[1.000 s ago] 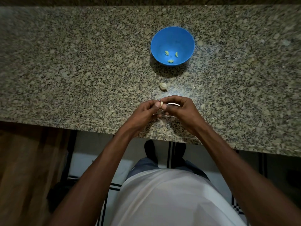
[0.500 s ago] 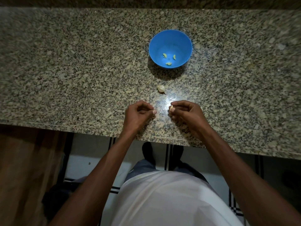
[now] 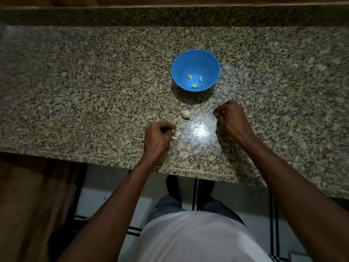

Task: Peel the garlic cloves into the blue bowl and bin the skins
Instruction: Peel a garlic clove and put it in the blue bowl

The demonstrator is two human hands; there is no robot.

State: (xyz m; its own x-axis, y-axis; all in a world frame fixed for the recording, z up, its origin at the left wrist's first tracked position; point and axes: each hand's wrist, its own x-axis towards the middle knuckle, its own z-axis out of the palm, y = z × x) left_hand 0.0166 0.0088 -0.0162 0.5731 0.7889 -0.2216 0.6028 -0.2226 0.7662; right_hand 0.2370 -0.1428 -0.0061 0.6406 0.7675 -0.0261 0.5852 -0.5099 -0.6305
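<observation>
The blue bowl (image 3: pixel 190 60) stands on the granite counter (image 3: pixel 90 87) with three peeled cloves (image 3: pixel 194 86) in its bottom. An unpeeled garlic piece (image 3: pixel 185 114) lies just in front of the bowl. My left hand (image 3: pixel 157 137) is near the counter's front edge, and its curled fingertips pinch pale garlic skins (image 3: pixel 176 134). My right hand (image 3: pixel 231 119) is raised to the right of the garlic piece and below the bowl. Its fingers are curled in a pinch, and the clove seen in them a moment ago is hidden.
The counter's front edge (image 3: pixel 188 172) runs just below my hands. A raised granite backsplash (image 3: pixel 170 16) lines the far side. Below the edge are a tiled floor, my feet and a dark wooden cabinet (image 3: pixel 28 205) at the left.
My hands have separated. The left one stays low with the skins. The right one has moved up and right toward the bowl, carrying the clove.
</observation>
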